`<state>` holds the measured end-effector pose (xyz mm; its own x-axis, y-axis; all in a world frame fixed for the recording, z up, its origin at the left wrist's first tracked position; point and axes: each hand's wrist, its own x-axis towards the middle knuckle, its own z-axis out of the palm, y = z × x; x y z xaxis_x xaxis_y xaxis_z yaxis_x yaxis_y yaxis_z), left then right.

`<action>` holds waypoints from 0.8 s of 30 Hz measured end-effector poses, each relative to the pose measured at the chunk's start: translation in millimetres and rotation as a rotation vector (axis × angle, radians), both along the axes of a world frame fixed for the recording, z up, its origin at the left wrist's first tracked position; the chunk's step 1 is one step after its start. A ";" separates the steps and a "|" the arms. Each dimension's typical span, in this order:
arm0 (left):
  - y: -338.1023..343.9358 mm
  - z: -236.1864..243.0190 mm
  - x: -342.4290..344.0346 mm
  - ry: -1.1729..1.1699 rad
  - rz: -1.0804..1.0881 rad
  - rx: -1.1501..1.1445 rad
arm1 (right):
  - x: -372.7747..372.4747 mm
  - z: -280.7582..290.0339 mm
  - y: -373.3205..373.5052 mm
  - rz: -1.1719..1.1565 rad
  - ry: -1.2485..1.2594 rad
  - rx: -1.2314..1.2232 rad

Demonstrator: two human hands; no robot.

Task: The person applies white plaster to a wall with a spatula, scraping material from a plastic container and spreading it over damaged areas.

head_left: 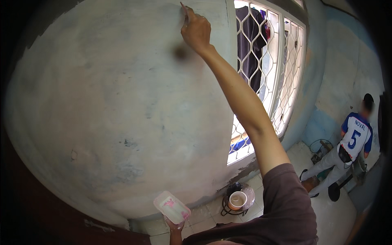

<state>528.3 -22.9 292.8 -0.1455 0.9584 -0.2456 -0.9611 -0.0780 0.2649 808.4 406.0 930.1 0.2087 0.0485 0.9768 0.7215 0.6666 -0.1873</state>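
My right hand (196, 30) is raised high against the patchy pale wall (102, 94), its fingers closed on a thin tool (183, 7), possibly a small brush or scraper, whose tip is near the wall's upper part. My left hand (174, 223) is low, closed under a shallow white plastic tray (172, 206) smeared with white and pink material, held in front of the wall. Right of my raised arm is a white-framed window (281, 53) with a wavy metal grille and dark cloth hanging behind it.
A round stand (247, 192) below the window carries a white cup (237, 200) and a dark container. At the right a co-worker (353, 143) in a white-and-blue shirt faces the blue patchy wall, near a cable and assorted gear on the tiled floor (206, 214).
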 end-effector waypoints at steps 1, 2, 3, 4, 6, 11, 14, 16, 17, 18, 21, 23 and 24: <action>2.0 7.4 1.8 -0.032 -0.005 -0.003 | 12.2 0.6 -3.5 0.070 -0.007 -0.040; 0.2 12.5 5.4 0.047 -0.003 -0.022 | 30.5 -2.5 8.8 0.201 0.059 0.100; 1.7 19.7 11.7 0.129 -0.004 -0.033 | 59.2 -1.2 22.1 0.224 0.103 0.119; 5.2 25.1 19.2 0.205 -0.008 -0.043 | 93.0 -0.7 35.1 0.244 0.141 0.138; 7.7 28.1 18.9 0.136 -0.029 -0.057 | 143.1 -7.0 52.4 0.251 0.270 -0.092; 23.0 27.8 59.0 0.170 0.047 -0.146 | 222.7 7.9 96.8 0.061 0.296 -0.025; 37.3 17.3 80.2 0.300 0.088 -0.121 | 219.2 7.5 152.7 -0.270 0.213 0.045; 40.8 18.0 109.5 0.296 0.150 -0.128 | 211.4 -4.3 179.9 -0.595 -0.060 0.116; 40.2 20.0 121.1 0.253 0.157 -0.150 | 199.2 -10.6 184.4 -0.561 -0.022 0.091; 47.8 25.6 137.3 0.205 0.154 -0.156 | 193.8 -5.8 188.3 -0.540 0.014 0.081; 37.4 5.8 150.2 0.266 0.186 -0.149 | 136.7 -10.6 135.8 -0.167 0.050 0.114; 44.6 -7.5 157.6 0.226 0.162 -0.136 | 123.8 -11.3 91.2 -0.038 -0.013 0.125; 36.4 -14.9 155.2 0.135 0.153 -0.160 | 109.9 -23.3 78.2 -0.048 -0.072 0.087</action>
